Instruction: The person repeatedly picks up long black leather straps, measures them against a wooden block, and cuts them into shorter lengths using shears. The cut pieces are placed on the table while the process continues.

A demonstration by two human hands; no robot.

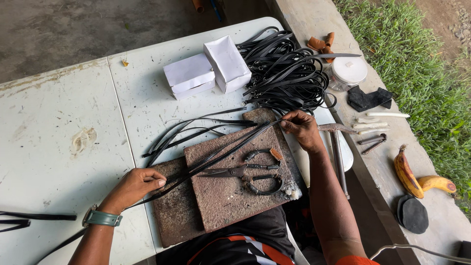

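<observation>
My left hand (138, 184), with a green watch on its wrist, pinches a long black strap (216, 156) near the table's front left. My right hand (300, 128) pinches the same strap at its far end, so it lies stretched diagonally over a brown stone slab (230, 196). Large old scissors (245, 172) with wrapped handles lie on the slab just below the strap. More loose black straps (194, 130) fan out to the left of the slab.
A heap of black straps (287, 73) and two white boxes (206, 68) sit at the back of the white table (64, 127). A hammer (337, 147) lies beside my right hand. On the concrete ledge are a white tub (347, 72), bananas (417, 179) and black cloth (369, 98).
</observation>
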